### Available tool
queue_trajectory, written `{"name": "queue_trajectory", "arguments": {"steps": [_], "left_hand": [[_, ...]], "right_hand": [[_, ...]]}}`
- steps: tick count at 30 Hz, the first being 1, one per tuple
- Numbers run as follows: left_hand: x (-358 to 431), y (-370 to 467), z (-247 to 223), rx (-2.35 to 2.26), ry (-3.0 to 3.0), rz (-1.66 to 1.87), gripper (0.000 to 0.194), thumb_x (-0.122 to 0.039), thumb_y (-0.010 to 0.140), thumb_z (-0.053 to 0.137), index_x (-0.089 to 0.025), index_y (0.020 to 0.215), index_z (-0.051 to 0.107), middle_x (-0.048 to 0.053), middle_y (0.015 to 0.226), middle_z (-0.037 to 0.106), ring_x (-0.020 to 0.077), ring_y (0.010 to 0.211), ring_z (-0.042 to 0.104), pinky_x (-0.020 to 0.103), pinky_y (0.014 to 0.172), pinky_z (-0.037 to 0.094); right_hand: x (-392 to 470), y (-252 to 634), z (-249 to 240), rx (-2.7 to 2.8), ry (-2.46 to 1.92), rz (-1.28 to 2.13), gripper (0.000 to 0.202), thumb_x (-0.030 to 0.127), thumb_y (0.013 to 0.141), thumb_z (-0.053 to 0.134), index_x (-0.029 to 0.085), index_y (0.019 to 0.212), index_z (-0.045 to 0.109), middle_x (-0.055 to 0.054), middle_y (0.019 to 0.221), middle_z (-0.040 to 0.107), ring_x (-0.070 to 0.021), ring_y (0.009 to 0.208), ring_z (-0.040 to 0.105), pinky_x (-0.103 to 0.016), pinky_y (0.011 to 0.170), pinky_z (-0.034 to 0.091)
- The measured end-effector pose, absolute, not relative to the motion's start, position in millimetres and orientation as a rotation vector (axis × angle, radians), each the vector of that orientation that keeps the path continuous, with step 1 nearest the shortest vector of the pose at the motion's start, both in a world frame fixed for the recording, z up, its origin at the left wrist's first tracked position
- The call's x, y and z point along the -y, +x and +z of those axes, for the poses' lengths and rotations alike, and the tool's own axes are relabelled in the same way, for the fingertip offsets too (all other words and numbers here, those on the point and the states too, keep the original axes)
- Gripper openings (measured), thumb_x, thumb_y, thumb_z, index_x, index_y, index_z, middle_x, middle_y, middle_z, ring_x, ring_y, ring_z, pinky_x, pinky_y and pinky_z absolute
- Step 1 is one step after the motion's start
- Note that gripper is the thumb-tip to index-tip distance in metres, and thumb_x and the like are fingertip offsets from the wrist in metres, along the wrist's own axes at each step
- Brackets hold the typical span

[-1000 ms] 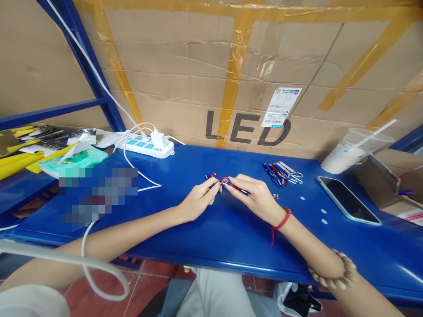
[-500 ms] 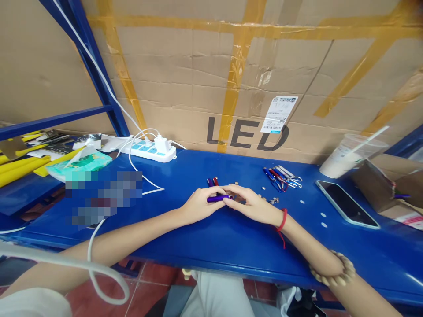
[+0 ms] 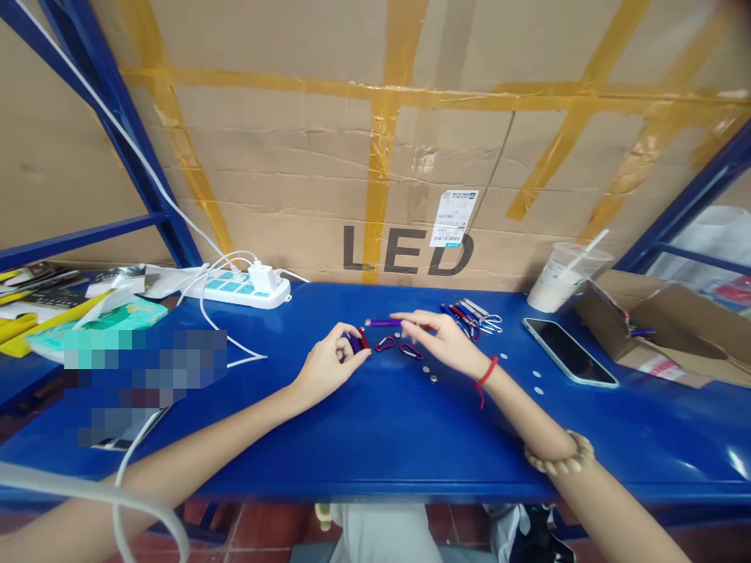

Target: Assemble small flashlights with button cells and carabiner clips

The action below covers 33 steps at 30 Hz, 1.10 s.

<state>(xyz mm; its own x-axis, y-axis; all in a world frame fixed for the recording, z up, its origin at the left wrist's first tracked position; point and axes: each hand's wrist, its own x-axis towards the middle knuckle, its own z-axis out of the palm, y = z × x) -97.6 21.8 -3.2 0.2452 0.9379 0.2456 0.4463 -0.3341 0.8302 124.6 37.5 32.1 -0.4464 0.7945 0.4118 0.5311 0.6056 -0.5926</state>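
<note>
My right hand (image 3: 447,342) pinches one end of a slim purple tube, like a penlight (image 3: 382,322), held level and pointing left over the table. My left hand (image 3: 329,363) is curled around a short purple penlight (image 3: 354,342) and a red penlight (image 3: 364,338), with thumb and forefinger on either side; the fingers partly hide both. Between the hands lie a red carabiner (image 3: 385,344) and a purple carabiner (image 3: 411,352). Small round silver discs, like button cells (image 3: 433,378), are scattered near my right hand. Behind it lie several penlights with carabiners (image 3: 463,313), side by side.
A phone (image 3: 570,352) lies on the right of the blue table (image 3: 375,438), by a lidded cup with a straw (image 3: 560,277) and an open cardboard box (image 3: 662,320). A power strip (image 3: 235,288) with white cables stands left. A taped carton (image 3: 282,172) stands behind.
My hands have moved apart. My left hand has let go of the purple penlight and closed around the two short ones; my right hand keeps the purple one. The view has shifted.
</note>
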Motion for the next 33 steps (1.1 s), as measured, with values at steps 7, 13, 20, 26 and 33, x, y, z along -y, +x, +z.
{"name": "queue_trajectory", "arguments": {"steps": [7,13,20,26,33], "left_hand": [[-27.3,-99.5,0.8,-1.256,1.818,1.053,0.014,-0.028,0.078,0.050,-0.019,0.089,0.047,-0.010,0.049,0.039,0.0085,0.046,0.034,0.020,0.052,0.028],[-25.2,-100.8,1.9,-1.250,1.806,1.082,0.011,-0.023,0.078,0.048,-0.019,0.089,0.047,-0.010,0.050,0.038,0.0086,0.047,0.036,0.020,0.053,0.028],[-22.7,-98.8,1.4,-1.269,1.797,1.115,0.011,-0.021,0.077,0.047,-0.019,0.088,0.047,-0.010,0.047,0.040,0.0093,0.046,0.036,0.021,0.052,0.028],[-21.9,-97.7,-1.8,-1.212,1.764,1.136,0.012,-0.023,0.075,0.048,-0.019,0.087,0.048,-0.009,0.050,0.041,0.0085,0.047,0.035,0.020,0.052,0.027],[-23.6,-97.0,-0.5,-1.160,1.620,1.146,0.013,-0.023,0.074,0.047,-0.018,0.086,0.046,-0.010,0.047,0.039,0.0070,0.044,0.033,0.019,0.047,0.025]], "right_hand": [[-65.4,170.0,18.0,2.026,-1.814,-0.199,0.031,0.026,0.088,0.046,0.019,0.110,0.067,-0.010,0.092,0.068,-0.0252,0.086,0.062,-0.031,0.067,0.045],[-78.2,185.6,6.3,1.940,-1.892,-0.142,0.028,0.020,0.079,0.055,0.017,0.103,0.070,-0.008,0.085,0.070,-0.0240,0.078,0.065,-0.030,0.067,0.048],[-90.7,199.4,-4.3,1.776,-1.903,-0.076,0.021,0.016,0.072,0.060,0.016,0.089,0.072,-0.008,0.085,0.071,-0.0221,0.081,0.066,-0.027,0.074,0.049],[-87.6,194.7,-3.0,1.676,-1.789,0.001,0.014,0.014,0.065,0.063,0.018,0.075,0.071,-0.005,0.073,0.070,-0.0235,0.075,0.065,-0.030,0.070,0.049],[-75.9,174.3,11.8,1.501,-1.527,0.144,0.023,0.032,0.073,0.057,0.017,0.084,0.071,-0.007,0.083,0.070,-0.0192,0.066,0.061,-0.031,0.065,0.047]]}}
